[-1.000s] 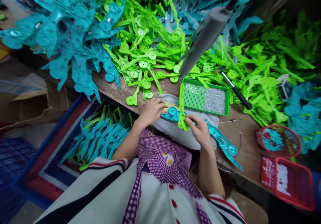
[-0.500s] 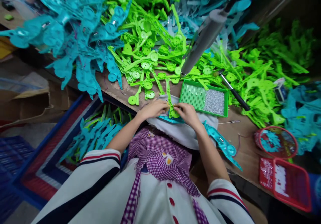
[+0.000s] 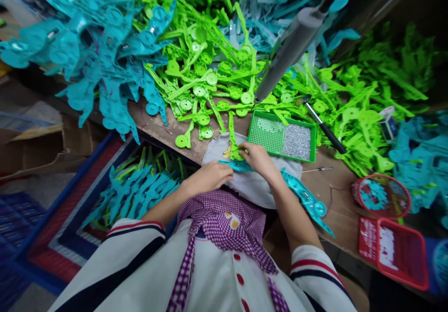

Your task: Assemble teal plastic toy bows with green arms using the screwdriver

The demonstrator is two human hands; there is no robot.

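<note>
On the pale cloth [image 3: 257, 186] in front of me lies a bright green plastic arm with a round disc end [image 3: 232, 132]. The fingers of my right hand [image 3: 259, 159] are closed on its disc end. Beneath that end a turquoise plastic piece [image 3: 236, 165] lies crosswise, partly covered by my right hand. Closer to my body, my left hand [image 3: 210, 177] is apart from the green arm, with its fingers curled together. What they hold, if anything, is hidden. Right of my right forearm rests another turquoise clip-shaped piece [image 3: 306, 200].
Beyond the cloth stands a green tray [image 3: 251, 135] with small metallic parts. A grey electric screwdriver [image 3: 287, 53] hangs above; a hammer [image 3: 325, 128] lies right. Green arms [image 3: 199, 90] and turquoise pieces [image 3: 105, 65] are heaped behind. Red baskets [image 3: 402, 256] and a blue-rimmed crate [image 3: 73, 186] flank me.
My left hand has let go of the green arm and drawn back toward my body and left. My right hand stays at the disc end. The view has shifted slightly.
</note>
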